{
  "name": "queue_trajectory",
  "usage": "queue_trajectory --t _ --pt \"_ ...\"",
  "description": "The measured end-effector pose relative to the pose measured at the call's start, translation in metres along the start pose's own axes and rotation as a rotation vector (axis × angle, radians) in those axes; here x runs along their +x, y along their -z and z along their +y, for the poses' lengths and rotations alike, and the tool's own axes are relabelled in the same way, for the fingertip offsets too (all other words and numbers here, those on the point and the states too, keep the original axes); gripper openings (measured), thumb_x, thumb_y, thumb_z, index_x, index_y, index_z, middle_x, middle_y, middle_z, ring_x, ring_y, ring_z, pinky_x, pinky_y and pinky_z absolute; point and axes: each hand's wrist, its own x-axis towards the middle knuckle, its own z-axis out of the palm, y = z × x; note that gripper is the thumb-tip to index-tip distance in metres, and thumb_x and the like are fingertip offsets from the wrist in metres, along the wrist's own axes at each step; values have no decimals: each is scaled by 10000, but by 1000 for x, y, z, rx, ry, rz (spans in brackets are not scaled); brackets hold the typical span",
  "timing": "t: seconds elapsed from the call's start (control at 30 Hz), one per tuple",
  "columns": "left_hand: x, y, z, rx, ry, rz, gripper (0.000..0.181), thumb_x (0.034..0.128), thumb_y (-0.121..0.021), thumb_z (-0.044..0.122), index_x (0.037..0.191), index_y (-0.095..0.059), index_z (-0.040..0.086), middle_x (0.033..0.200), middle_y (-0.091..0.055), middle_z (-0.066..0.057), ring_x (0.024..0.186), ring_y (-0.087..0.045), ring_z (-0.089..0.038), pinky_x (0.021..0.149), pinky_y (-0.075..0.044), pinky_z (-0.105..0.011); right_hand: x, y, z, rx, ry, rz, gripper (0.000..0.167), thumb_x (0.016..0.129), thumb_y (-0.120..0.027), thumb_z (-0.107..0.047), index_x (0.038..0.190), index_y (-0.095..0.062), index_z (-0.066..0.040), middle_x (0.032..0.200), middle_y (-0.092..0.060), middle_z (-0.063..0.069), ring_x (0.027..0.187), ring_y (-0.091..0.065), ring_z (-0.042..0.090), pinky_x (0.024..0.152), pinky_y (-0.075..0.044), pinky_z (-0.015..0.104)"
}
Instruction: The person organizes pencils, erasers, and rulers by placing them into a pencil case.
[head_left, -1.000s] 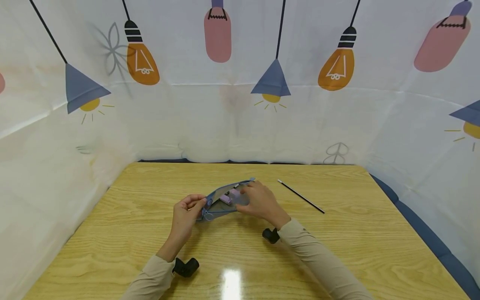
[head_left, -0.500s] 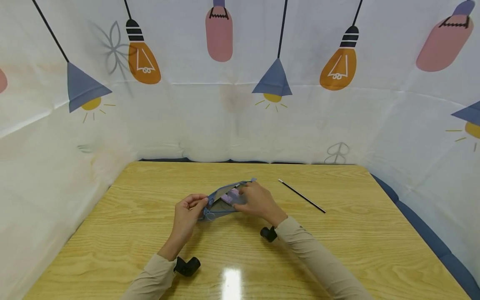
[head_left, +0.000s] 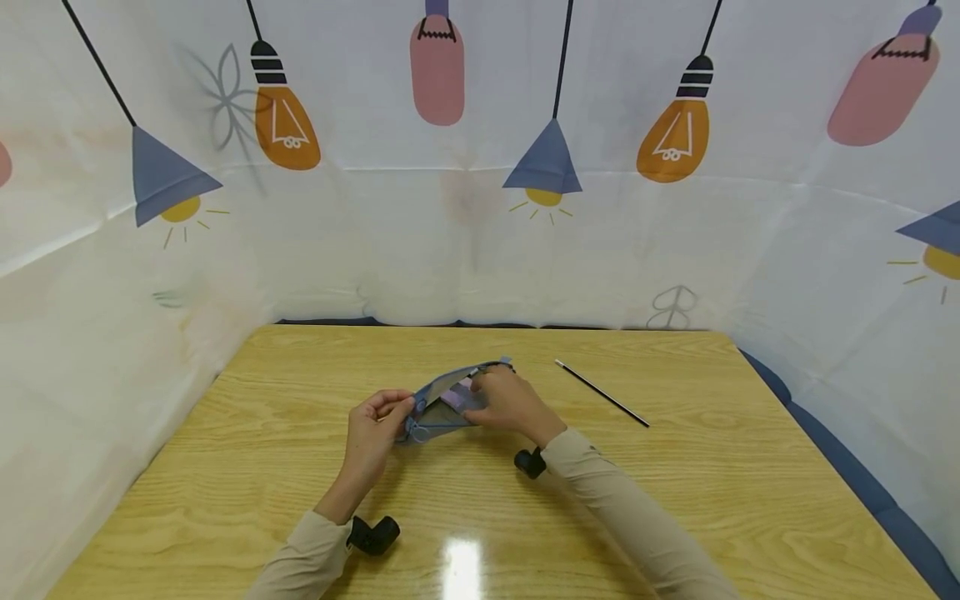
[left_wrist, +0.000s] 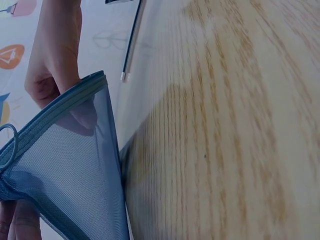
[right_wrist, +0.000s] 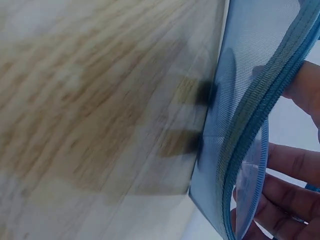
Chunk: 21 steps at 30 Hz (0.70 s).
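A blue mesh zip pouch is tilted above the table with its mouth gaping; purple items show inside. My left hand pinches the pouch's left end beside a round zipper ring. At the right end, my right hand has its thumb and fingers in the mouth. The left wrist view shows the right thumb through the mesh. In the right wrist view, the fingers are apart from the thumb, across the zipper edge; their tips are partly hidden.
A thin black stick with a white end lies on the wooden table, right of the pouch. A patterned cloth hangs behind the table and along its sides. Black wrist devices sit below both hands.
My right hand has shifted a little left within the pouch mouth and now covers more of the purple items. My left hand keeps its grip in nearly the same place.
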Motion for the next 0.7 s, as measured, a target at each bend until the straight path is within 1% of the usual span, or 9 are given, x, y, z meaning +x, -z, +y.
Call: queue_trajectory --t 0.27,0.43,0.57,0.7 --pt "1 1 -2 13 3 0 176 922 -673 65 1021 -663 -80 808 -692 -85 640 -608 -106 574 -522 -239 8 -1 -2 -12 4 -38 350 845 -751 -365 1041 -723 -76 980 -667 44 843 -606 169 673 -498 306" --pt "3 0 -4 11 4 3 167 922 -669 56 1017 -663 -81 805 -691 -83 637 -604 -101 574 -521 -236 10 -4 0 -1 19 -48 331 846 -754 -361 1013 -720 -78 901 -652 10 696 -531 95 585 -443 265" --pt "3 0 -4 8 0 5 150 924 -660 41 1017 -664 -77 797 -690 -65 630 -599 -96 565 -518 -235 11 -5 -1 20 23 -56 309 852 -750 -353 998 -716 -82 848 -631 -15 634 -490 78 548 -414 258" --pt "3 0 -3 11 -2 15 145 926 -655 40 1019 -666 -71 798 -692 -60 636 -601 -97 558 -513 -232 12 -4 -3 26 23 -60 309 863 -741 -348 1005 -717 -74 815 -623 -25 605 -477 77 540 -402 254"
